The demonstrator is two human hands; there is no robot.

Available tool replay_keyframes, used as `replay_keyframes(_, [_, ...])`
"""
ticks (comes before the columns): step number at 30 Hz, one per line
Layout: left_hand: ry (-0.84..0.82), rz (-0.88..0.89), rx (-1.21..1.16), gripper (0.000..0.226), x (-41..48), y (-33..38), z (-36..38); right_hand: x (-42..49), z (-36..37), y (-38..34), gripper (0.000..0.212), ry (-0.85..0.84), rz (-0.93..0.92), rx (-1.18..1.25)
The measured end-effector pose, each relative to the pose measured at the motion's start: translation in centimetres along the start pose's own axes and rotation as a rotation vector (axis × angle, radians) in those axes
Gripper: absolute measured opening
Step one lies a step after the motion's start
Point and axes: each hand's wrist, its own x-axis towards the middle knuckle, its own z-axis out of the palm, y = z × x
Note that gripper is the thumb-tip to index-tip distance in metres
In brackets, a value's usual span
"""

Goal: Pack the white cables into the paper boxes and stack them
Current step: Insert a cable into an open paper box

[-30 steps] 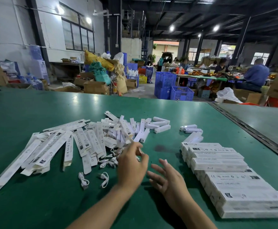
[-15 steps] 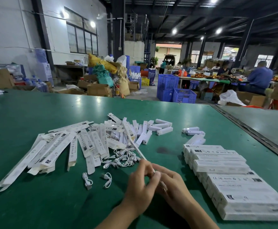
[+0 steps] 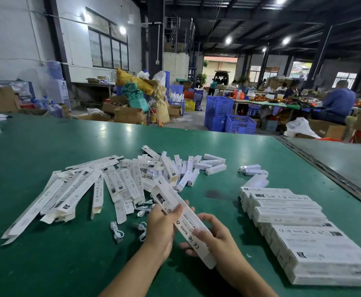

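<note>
1. The green table (image 3: 46,264) fills the view in front of you and carries everything below.
2. On your right, a stack of closed paper boxes (image 3: 304,239) runs from near to far in overlapping rows, printed faces up.
3. To the left and centre, a loose heap of flat, unfilled boxes (image 3: 111,185) fans across the table. Small white blocks (image 3: 211,163) lie at its far right edge.
4. You hold one long white box (image 3: 184,224) above the table between both hands. It slants from far left to near right, its printed side facing up. You cannot tell whether a cable is inside it.
5. Your left hand (image 3: 161,228) grips the far half of that box, fingers curled over its top face.
6. Your right hand (image 3: 216,239) grips the near half, fingers wrapped over the edge; their tips are blurred.
7. A tangle of white cables (image 3: 142,209) lies at the near edge of the heap, just beyond your left hand.
8. Two coiled cables (image 3: 117,230) lie apart on the bare table, just left of your left hand.
</note>
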Motion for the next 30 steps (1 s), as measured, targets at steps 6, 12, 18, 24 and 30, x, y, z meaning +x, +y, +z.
replay_keyframes(6, [-0.206, 0.264, 0.703, 0.081, -0.7, -1.7, -1.0, 0.1, 0.1, -0.6, 0.037, 0.300, -0.108, -0.043])
replay_keyframes(12, [-0.344, 0.462, 0.960, 0.067, -1.2, -2.1, -0.8, 0.4, -0.7, 0.1, 0.036, 0.301, -0.129, -0.109])
replay_keyframes(18, [-0.280, 0.468, 0.887, 0.071, -0.9, -0.7, -1.7, 0.1, -1.2, -0.7, 0.040, 0.092, -0.151, -0.101])
replay_keyframes(24, [-0.276, 0.429, 0.764, 0.043, -1.0, -0.1, -1.9, -0.2, -1.2, -0.3, 0.025, 0.200, -0.484, -0.467])
replay_keyframes(30, [-0.351, 0.277, 0.633, 0.040, -0.7, 0.2, -1.8, -0.1, -1.1, -0.3, 0.011, 0.200, -0.659, -0.577])
